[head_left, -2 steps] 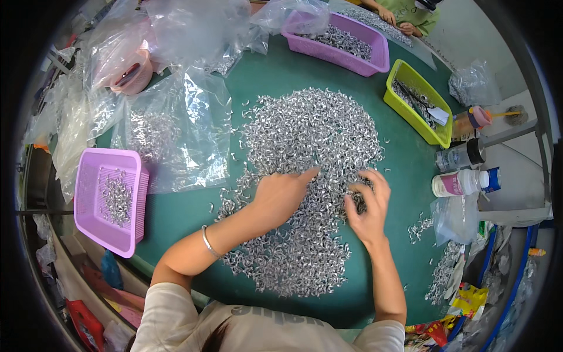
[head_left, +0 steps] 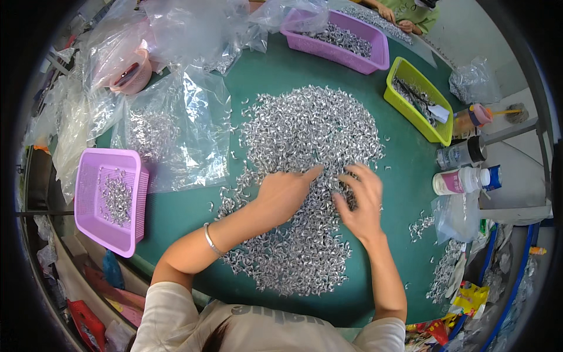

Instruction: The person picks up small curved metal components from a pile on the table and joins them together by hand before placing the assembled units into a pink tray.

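A wide heap of small silvery crescent-shaped metal pieces covers the middle of a green tabletop. My left hand, with a bangle on its wrist, rests over the heap's centre, its index finger stretched out to the right among the pieces. The other fingers are mostly hidden under that hand. On the heap's right side, my right hand has its fingers apart and bent, the tips down at the pieces. I see no piece held in either hand.
A purple basket with some pieces stands left, beside a clear plastic bag. Another purple basket and a green basket stand at the back. Bottles line the right edge. Across the table, another person's hands work over pieces.
My right hand has shifted a little to the left and away from me over the heap. The left hand has barely moved.
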Motion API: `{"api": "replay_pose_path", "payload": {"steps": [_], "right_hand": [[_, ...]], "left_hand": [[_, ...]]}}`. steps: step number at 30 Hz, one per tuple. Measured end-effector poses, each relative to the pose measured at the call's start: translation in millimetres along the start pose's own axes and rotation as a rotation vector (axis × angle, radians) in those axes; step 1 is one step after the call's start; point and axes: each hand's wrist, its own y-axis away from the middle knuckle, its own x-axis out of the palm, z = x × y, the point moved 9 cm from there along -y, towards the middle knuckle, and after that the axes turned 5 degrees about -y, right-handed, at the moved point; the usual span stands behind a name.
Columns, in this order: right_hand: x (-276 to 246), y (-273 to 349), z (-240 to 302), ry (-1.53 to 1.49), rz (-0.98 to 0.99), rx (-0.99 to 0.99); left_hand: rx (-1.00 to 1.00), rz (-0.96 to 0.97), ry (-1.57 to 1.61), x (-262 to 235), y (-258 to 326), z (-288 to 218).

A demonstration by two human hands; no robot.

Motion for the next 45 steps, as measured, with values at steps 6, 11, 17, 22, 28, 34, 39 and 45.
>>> {"api": "replay_pose_path", "payload": {"steps": [6, 11, 17, 22, 28, 34, 39, 45], "right_hand": [[50, 10, -1, 0.164, 0.285, -0.035], [24, 27, -23, 0.205, 0.145, -0.025], [-10, 40, -65, 0.229, -0.05, 0.306], [-14, 19, -37, 0.311, -0.169, 0.246], [75, 21, 31, 0.077, 0.375, 0.044], [81, 48, 69, -0.072, 0.54, -0.051], [84, 64, 90, -0.108, 0.616, -0.112], [89, 86, 113, -0.149, 0.763, -0.201]], "left_hand": [[0.064, 0.05, -0.153, 14, 8, 4], [0.039, 0.019, -0.22, 2, 25, 18], [-0.088, 0.028, -0.283, -5, 42, 44], [-0.063, -0.119, -0.173, -19, 28, 28], [-0.024, -0.034, -0.25, -1, 13, 19], [-0.134, 0.038, -0.251, -15, 43, 39], [-0.189, -0.065, -0.231, -26, 61, 55], [0.049, 0.02, -0.049, -11, 61, 12]]}}
